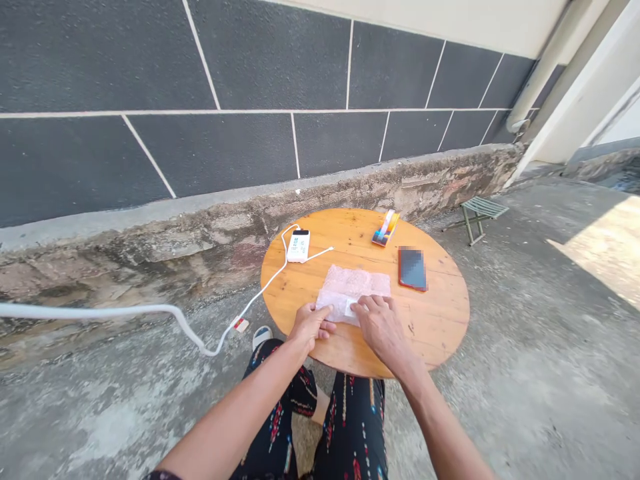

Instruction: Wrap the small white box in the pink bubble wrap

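A pink sheet of bubble wrap (357, 281) lies near the front of the round table, its near part folded over. My left hand (309, 327) pinches the wrap's near left corner, thumb on top and fingers at the edge. A small white item (349, 307) shows on or under the folded wrap; its kind is hard to make out. Over it, my right hand (381, 325) has its fingers curled down, with the fingertips against the white item and the wrap. The hand hides the wrap's near right corner.
On the wooden table (440, 320) stand a tape dispenser (386, 229) at the back, a dark phone (413, 269) at right and a white power strip (299, 246) at left. Its cable (165, 309) runs off leftwards. A folding stool (477, 215) stands beyond, beside the wall.
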Demonstrator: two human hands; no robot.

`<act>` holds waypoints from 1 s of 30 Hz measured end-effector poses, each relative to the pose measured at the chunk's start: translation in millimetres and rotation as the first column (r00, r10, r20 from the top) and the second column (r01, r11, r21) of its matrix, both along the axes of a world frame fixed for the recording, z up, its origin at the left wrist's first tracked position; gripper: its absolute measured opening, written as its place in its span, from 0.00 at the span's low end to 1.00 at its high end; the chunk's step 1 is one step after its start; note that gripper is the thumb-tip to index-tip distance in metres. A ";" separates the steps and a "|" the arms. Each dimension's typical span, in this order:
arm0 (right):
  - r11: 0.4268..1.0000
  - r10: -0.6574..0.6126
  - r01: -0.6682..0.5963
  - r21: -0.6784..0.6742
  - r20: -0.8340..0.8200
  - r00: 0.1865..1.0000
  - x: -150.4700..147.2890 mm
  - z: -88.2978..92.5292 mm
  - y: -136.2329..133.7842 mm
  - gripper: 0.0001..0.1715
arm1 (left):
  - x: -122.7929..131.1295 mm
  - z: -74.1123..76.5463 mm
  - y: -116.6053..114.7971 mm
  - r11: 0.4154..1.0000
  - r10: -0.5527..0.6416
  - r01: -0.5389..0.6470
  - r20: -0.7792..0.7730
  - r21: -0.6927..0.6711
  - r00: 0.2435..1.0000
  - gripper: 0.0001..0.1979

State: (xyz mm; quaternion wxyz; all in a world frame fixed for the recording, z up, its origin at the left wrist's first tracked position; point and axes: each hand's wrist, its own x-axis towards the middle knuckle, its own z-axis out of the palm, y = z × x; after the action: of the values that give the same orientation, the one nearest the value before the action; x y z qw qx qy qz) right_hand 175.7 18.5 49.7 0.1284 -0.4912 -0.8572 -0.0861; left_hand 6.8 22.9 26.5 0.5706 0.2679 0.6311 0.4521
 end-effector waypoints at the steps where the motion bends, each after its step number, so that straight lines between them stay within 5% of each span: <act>1: 1.000 0.003 -0.003 0.001 0.000 1.000 0.5 -0.6 0.6 0.12 | 3.5 -0.3 2.8 1.000 0.012 -0.012 -0.021 0.000 1.000 0.14; 17: 0.998 0.060 -0.060 0.001 0.042 0.997 1.8 5.7 6.5 0.15 | 9.2 -8.5 23.4 0.978 -0.100 0.158 -0.351 0.139 0.931 0.02; 30: 0.997 0.078 -0.076 -0.030 0.056 0.995 1.7 4.9 12.2 0.16 | 27.5 -2.8 19.3 0.973 -0.080 0.116 -0.178 0.198 0.981 0.04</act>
State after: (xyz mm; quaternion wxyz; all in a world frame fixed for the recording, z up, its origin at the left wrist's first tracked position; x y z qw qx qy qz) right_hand 177.4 30.7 54.6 0.1002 -0.4569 -0.8799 -0.0832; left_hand 34.3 42.2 23.7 0.5059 0.3942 0.6123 0.4624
